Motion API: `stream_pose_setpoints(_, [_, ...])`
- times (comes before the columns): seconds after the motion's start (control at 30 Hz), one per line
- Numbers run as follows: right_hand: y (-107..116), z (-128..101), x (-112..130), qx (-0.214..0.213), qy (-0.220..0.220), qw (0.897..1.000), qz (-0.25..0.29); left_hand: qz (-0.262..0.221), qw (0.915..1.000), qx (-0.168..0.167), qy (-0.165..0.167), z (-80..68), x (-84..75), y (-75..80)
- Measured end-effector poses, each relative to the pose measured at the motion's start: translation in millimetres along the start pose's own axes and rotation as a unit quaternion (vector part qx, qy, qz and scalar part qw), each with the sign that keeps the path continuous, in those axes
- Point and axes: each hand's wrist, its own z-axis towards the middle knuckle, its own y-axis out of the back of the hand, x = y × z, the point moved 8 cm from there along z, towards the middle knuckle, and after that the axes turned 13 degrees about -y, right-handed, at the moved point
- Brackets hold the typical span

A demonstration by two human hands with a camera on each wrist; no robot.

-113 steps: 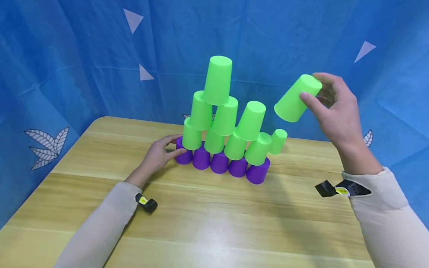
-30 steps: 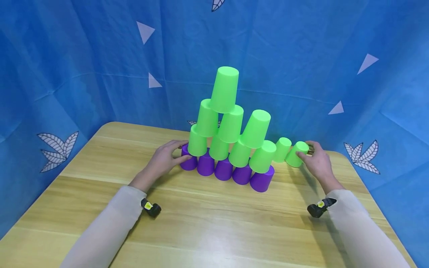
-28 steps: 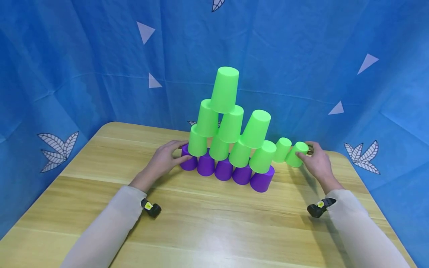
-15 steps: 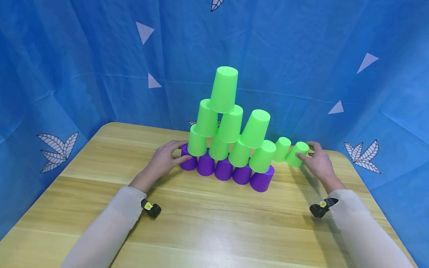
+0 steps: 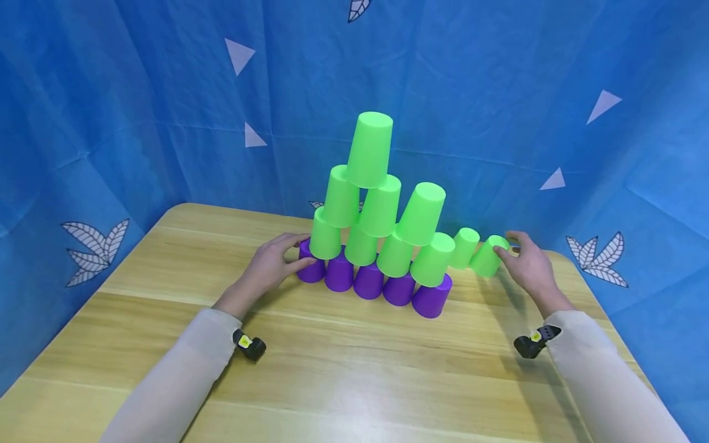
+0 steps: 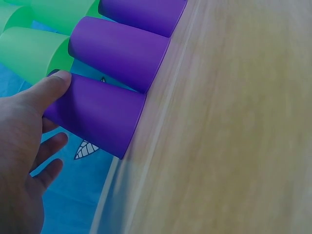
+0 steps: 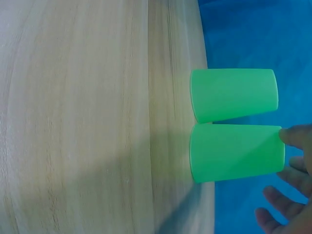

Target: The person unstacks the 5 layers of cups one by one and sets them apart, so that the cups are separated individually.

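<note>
Upside-down cups form a stepped stack in the head view: several purple cups in the bottom row and green cups in the tiers above. One top green cup crowns it, left of centre. My left hand pinches the leftmost purple cup near its base, thumb on the near side. To the right, two loose green cups stand inverted on the table. The outer green cup has my right hand beside it, fingers spread, thumb tip right at its upper edge. The inner green cup stands close beside it.
All cups stand toward the back of the wooden table, near its rear edge. A blue curtain with printed leaves and triangles hangs behind and at both sides. A black wrist camera sits on each sleeve.
Since the oldest frame, my right hand has lowered a green cup to the table beside the loose one. In the last half second its fingers have loosened and drawn slightly right. My left hand stays put.
</note>
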Motion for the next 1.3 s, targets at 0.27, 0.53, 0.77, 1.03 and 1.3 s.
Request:
stream_pose_setpoints(0.27, [4.4,-2.0,-1.3,-0.017,0.002,1.000,0.005,-0.010,0.9999,0.004,0.006,-0.2,-1.6,-2.0])
stream_pose_setpoints(0.53, [20.2,-11.4,21.7,-0.045,0.033,0.998,0.021,-0.010,0.9999,0.006,0.006,-0.2,-1.6,-2.3])
stream_pose_setpoints(0.77, [40.4,-28.4,65.1,-0.070,0.085,0.993,0.036,-0.011,0.9999,0.007,0.008,-0.7,-1.3,-2.5])
stream_pose_setpoints(1.03, [67.7,-55.7,121.1,-0.075,0.154,0.983,0.062,-0.005,1.0000,0.005,0.004,0.8,-1.4,-1.3])
stream_pose_setpoints(1.3, [89.0,-83.4,178.7,-0.071,0.217,0.971,0.071,-0.003,1.0000,0.008,0.004,0.1,0.1,-1.3])
